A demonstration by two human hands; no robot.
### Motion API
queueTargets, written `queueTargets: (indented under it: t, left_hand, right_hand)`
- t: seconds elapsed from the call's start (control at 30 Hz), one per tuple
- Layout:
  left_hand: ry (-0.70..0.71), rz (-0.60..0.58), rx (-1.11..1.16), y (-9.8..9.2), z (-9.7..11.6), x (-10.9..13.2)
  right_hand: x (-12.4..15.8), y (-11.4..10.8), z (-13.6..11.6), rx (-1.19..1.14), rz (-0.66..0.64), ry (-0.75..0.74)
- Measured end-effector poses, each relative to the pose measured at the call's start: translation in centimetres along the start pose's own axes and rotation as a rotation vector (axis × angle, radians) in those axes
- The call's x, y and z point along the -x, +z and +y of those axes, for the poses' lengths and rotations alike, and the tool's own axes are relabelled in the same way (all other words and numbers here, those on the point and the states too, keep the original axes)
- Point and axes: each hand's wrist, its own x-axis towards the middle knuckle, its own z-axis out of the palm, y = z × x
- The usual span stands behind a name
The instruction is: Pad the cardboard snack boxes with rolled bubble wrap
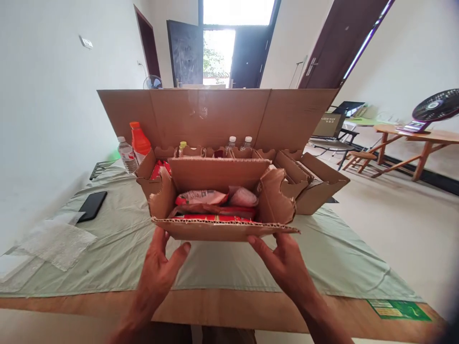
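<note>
An open cardboard box (215, 231) is tilted toward me at the middle, with red packets (201, 197) and a clear-wrapped item (242, 196) inside. My left hand (161, 267) holds its lower left edge, thumb apart in front and fingertips hidden behind or under the box. At the lower right, my right hand (285, 263) grips the same box, its thumb against the front panel and its other fingers partly hidden. Behind it stands a row of cardboard compartments (322, 191) with bottles in some of them.
A tall cardboard panel (229, 114) rises at the back. On the left are an orange-capped bottle (139, 139), a clear bottle (126, 155), a black phone (92, 206) and bubble wrap (60, 241). A green cloth (344, 253) covers the table.
</note>
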Motion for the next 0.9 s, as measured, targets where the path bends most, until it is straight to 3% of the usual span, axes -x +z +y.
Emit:
queueTargets:
  t: [0.13, 0.2, 0.37, 0.5, 0.67, 0.9]
  left_hand:
    - [-0.118, -0.05, -0.021, 0.0, -3.1, 2.4]
    - [-0.139, -0.045, -0.045, 0.0, -3.4, 2.6]
    - [-0.037, 0.081, -0.03, 0.3, -2.0, -0.2]
    - [-0.057, 0.129, -0.069, -0.2, -3.8, -1.2]
    - [-0.139, 0.109, -0.106, -1.6, -7.7, 1.0]
    - [-0.224, 0.097, -0.16, -1.8, -10.0, 3.6]
  right_hand:
    - [2.5, 1.6, 1.9, -0.063, -0.045, 0.061]
    - [2.9, 2.0, 2.1, -0.076, -0.05, 0.086]
    - [1.5, 3.1, 1.1, -0.113, 0.029, 0.016]
    - [1.2, 5.6, 2.7, -0.15, -0.049, 0.025]
    - [2.9, 8.0, 6.3, -0.202, -0.1, 0.021]
    - [4.4, 9.1, 9.5, -0.178, -0.091, 0.021]
